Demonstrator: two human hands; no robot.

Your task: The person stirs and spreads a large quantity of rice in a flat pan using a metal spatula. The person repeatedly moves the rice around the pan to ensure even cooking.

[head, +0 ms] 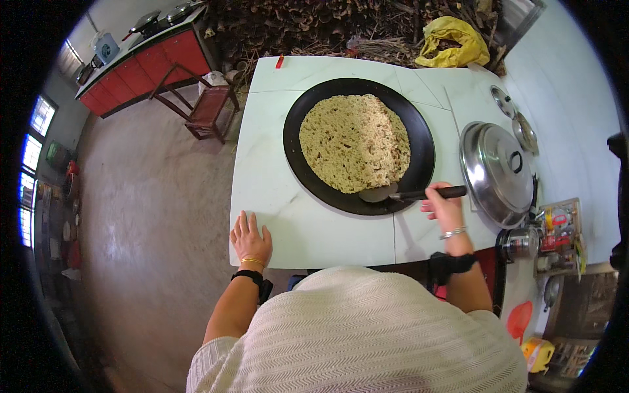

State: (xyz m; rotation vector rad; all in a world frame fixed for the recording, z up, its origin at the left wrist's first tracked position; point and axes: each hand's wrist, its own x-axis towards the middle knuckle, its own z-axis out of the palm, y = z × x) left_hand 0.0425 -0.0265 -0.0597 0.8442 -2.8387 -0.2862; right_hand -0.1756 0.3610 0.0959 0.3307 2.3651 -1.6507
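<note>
My right hand (pixel 444 204) grips the black handle of a spatula (pixel 376 195). Its metal blade touches the near edge of a wide layer of grain-like food (pixel 334 137), perhaps rice, flecked with dark bits. That food lies in a big round black wok (pixel 295 142) set into the pale tiled stove top (pixel 314 236). Along the right of the layer runs a lighter, looser-looking band. Palm down near the front left corner of the stove top, my left hand (pixel 251 240) holds nothing, its fingers a little apart.
A domed steel lid (pixel 501 167) stands right of the wok, near smaller lids (pixel 525 131) by the wall. Behind are stacked firewood (pixel 304 24) and a yellow plastic bag (pixel 459 39). A small red object (pixel 279 62) lies at the back edge. Leftward stands a wooden chair (pixel 211 108).
</note>
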